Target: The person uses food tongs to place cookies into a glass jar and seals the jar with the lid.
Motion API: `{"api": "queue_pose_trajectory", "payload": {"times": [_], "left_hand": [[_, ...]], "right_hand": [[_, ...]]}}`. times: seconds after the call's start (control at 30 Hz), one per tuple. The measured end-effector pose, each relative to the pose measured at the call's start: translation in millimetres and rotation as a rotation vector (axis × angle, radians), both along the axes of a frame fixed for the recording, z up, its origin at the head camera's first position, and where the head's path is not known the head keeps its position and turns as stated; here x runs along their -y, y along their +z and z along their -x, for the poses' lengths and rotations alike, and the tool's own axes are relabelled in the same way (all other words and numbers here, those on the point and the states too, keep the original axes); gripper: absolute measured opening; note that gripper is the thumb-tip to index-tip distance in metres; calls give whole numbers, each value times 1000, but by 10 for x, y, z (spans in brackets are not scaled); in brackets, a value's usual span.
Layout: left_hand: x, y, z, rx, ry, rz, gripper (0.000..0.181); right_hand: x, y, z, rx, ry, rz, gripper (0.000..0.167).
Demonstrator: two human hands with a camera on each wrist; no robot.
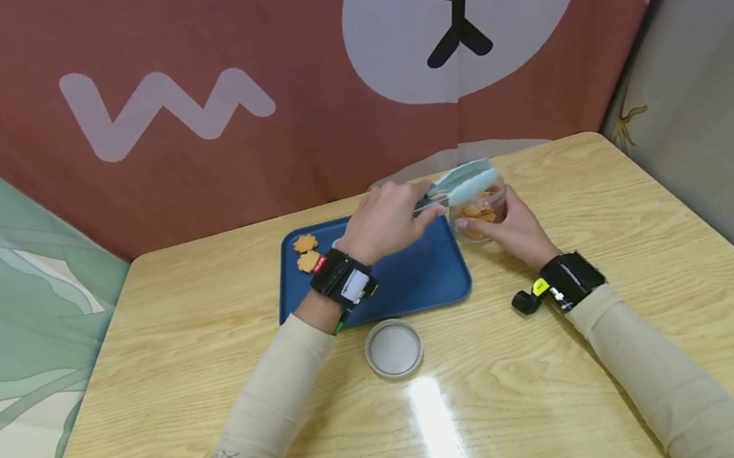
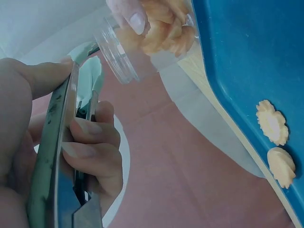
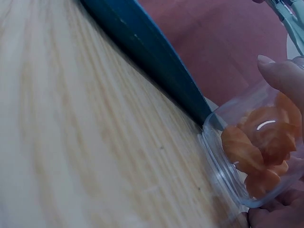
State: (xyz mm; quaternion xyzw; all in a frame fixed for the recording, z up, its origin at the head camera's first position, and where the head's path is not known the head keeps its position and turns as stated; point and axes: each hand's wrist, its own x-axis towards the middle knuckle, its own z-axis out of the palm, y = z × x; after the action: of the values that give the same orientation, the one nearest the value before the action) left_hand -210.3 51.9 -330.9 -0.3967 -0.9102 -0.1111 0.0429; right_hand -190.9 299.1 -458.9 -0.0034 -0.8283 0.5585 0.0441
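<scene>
My left hand (image 1: 385,219) grips a pair of tongs (image 1: 468,182) with metal arms and pale blue-green tips. Those tips are at the mouth of a clear jar (image 3: 266,142); the head view does not settle whether they pinch a cookie. Several golden cookies (image 3: 268,135) lie inside the jar. My right hand (image 1: 519,233) holds the jar by its side, thumb and fingers around it, beside the tray's right end. On the blue tray (image 1: 411,278), two flower-shaped cookies (image 1: 308,261) sit at the left. My left hand and forearm cover part of the tray.
A round lid (image 1: 394,349) lies on the wooden table (image 1: 509,399) in front of the tray. Behind the table's far edge hangs a reddish-brown cloth (image 1: 311,150) with a bear face. Printed cloth also hangs at both sides.
</scene>
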Motion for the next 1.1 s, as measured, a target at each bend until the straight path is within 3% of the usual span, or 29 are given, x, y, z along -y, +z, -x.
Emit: {"api": "queue_pose_trajectory", "payload": {"times": [0.3,0.53,0.83,1.1], "left_hand": [[-7,49,-13,-7,-13,-64,51],[73,29,-46,33,6,-85,54],[450,-1,-124,82,79,-186,52],[779,-75,-147,112,191,-186,51]], "right_hand": [[-1,32,-7,2,24,23,93],[-5,12,-10,-3,30,39,94],[0,83,-27,7,13,-8,98],[-3,43,-18,19,19,-11,99]]}}
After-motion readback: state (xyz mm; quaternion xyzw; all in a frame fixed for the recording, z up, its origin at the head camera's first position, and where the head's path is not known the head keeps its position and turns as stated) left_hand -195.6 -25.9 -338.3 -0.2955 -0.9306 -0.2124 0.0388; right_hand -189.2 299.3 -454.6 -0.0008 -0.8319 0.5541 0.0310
